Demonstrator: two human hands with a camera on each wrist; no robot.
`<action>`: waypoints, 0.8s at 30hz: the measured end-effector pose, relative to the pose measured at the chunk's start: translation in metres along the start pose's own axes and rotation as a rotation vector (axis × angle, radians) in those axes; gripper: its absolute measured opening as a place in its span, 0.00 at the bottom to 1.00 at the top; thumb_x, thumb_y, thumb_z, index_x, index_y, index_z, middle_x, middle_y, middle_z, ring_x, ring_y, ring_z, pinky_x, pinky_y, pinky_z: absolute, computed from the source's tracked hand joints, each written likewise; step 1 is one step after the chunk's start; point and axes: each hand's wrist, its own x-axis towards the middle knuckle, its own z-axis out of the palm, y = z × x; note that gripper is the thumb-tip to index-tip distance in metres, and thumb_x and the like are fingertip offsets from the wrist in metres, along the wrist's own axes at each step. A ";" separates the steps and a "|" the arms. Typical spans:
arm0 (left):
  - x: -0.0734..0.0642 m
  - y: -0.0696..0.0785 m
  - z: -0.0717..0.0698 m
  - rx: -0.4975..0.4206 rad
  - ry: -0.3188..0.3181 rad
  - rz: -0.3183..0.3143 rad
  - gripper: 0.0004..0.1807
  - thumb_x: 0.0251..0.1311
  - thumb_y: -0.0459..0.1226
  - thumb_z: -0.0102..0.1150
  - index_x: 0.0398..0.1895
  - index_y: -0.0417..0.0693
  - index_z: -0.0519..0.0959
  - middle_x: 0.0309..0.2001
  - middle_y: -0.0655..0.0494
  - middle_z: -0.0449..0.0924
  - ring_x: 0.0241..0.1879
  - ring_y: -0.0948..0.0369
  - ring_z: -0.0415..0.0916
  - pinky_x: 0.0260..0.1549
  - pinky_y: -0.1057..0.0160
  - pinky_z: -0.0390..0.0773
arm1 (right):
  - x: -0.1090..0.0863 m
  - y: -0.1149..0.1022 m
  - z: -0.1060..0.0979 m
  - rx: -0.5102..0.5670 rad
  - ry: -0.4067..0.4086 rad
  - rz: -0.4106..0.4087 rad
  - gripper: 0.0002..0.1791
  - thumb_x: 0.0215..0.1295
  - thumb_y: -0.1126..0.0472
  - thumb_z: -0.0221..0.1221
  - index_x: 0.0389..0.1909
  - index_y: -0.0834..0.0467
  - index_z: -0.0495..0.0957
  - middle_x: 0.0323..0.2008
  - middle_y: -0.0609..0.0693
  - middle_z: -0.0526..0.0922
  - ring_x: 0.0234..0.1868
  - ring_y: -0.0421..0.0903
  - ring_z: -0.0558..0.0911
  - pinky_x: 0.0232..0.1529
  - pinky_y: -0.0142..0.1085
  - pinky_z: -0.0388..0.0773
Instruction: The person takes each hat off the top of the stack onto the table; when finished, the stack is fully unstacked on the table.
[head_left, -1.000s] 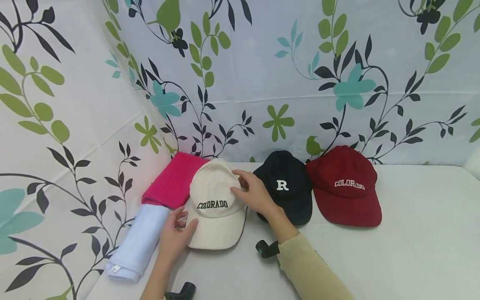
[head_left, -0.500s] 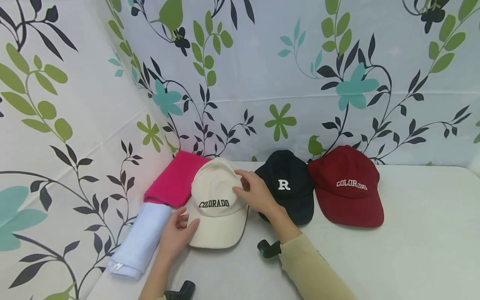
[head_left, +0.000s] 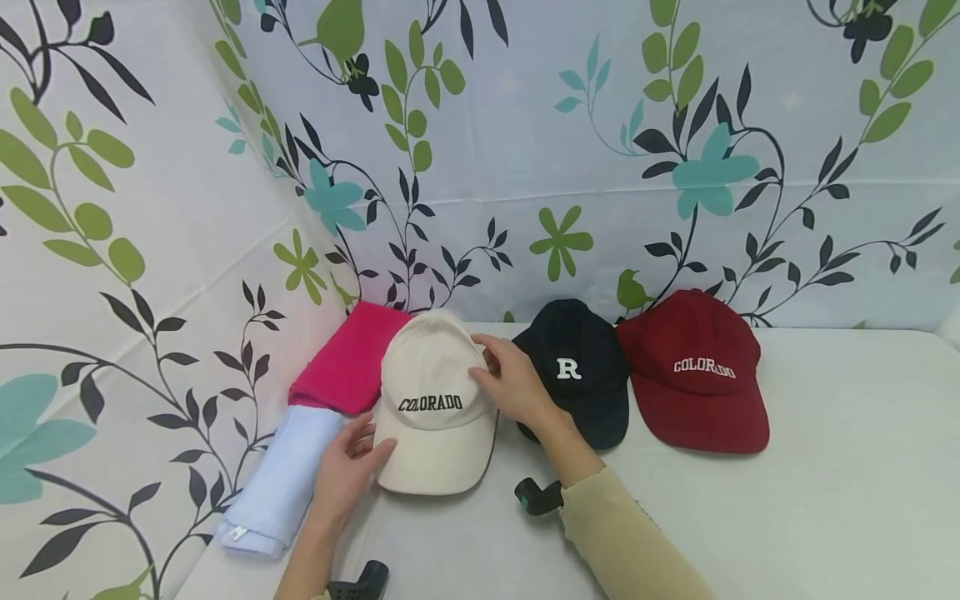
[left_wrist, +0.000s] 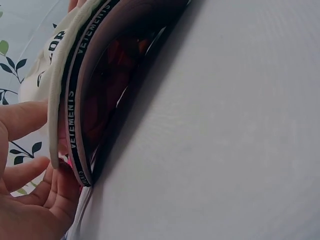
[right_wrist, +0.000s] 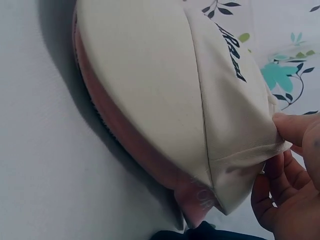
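A cream baseball cap (head_left: 435,458) lettered COLORADO sits on the white table, brim toward me. At its left, my left hand (head_left: 345,471) pinches the brim's side edge; the left wrist view shows the thumb (left_wrist: 25,120) on top and fingertips at the underside. My right hand (head_left: 517,383) pinches the crown's right side, thumb outside and fingers behind, as the right wrist view shows. Inside the cap (left_wrist: 70,115), a black band printed VETEMENTS is visible. Right of it stands a navy cap (head_left: 573,408) with a white R, partly behind my right hand.
A dark red cap (head_left: 697,417) lettered COLORADO stands beside the navy one. Left of the cream cap lie a folded pink cloth (head_left: 345,362) and a folded light blue cloth (head_left: 281,483). A leaf-patterned curtain (head_left: 480,158) hangs behind the white table (head_left: 847,467).
The cream cap's crown has been shifted slightly up and its front smoothed, so the lettering runs straighter. Both hands keep their hold, and the other caps and cloths stay put.
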 end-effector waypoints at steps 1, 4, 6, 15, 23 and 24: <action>0.000 0.000 0.000 -0.017 -0.001 0.006 0.35 0.64 0.40 0.68 0.72 0.43 0.66 0.62 0.42 0.72 0.54 0.50 0.72 0.42 0.73 0.77 | 0.000 0.000 -0.001 0.000 0.005 -0.006 0.26 0.68 0.67 0.63 0.66 0.63 0.73 0.38 0.52 0.74 0.39 0.48 0.74 0.41 0.39 0.77; 0.000 0.002 0.001 -0.061 -0.007 0.024 0.33 0.64 0.37 0.68 0.72 0.42 0.68 0.61 0.43 0.72 0.52 0.51 0.71 0.41 0.72 0.77 | 0.001 -0.002 -0.003 0.003 0.015 -0.021 0.26 0.68 0.68 0.63 0.66 0.62 0.73 0.38 0.52 0.74 0.38 0.48 0.74 0.41 0.40 0.77; 0.000 0.002 0.001 -0.079 -0.010 0.028 0.33 0.64 0.36 0.68 0.71 0.42 0.69 0.61 0.43 0.72 0.51 0.52 0.71 0.41 0.72 0.77 | 0.002 -0.004 -0.004 0.006 0.020 -0.032 0.25 0.68 0.68 0.63 0.66 0.63 0.73 0.38 0.52 0.74 0.38 0.48 0.74 0.41 0.40 0.77; -0.002 0.006 0.003 -0.148 -0.035 0.058 0.34 0.64 0.35 0.68 0.73 0.45 0.68 0.61 0.46 0.69 0.51 0.54 0.70 0.39 0.72 0.78 | 0.002 -0.011 -0.014 0.029 0.055 -0.080 0.26 0.67 0.70 0.63 0.65 0.66 0.73 0.38 0.54 0.75 0.38 0.49 0.74 0.42 0.41 0.77; -0.003 0.008 0.008 -0.300 -0.093 0.082 0.36 0.62 0.28 0.67 0.74 0.47 0.68 0.60 0.43 0.70 0.52 0.54 0.73 0.45 0.69 0.79 | 0.004 -0.016 -0.025 0.028 0.088 -0.113 0.23 0.68 0.70 0.62 0.64 0.66 0.74 0.37 0.55 0.75 0.37 0.50 0.74 0.41 0.42 0.76; -0.004 0.008 0.009 -0.324 -0.102 0.088 0.36 0.62 0.27 0.66 0.74 0.47 0.68 0.60 0.42 0.70 0.52 0.54 0.74 0.46 0.68 0.80 | 0.004 -0.017 -0.027 0.033 0.092 -0.113 0.23 0.68 0.70 0.62 0.64 0.66 0.74 0.37 0.55 0.75 0.37 0.50 0.74 0.40 0.42 0.76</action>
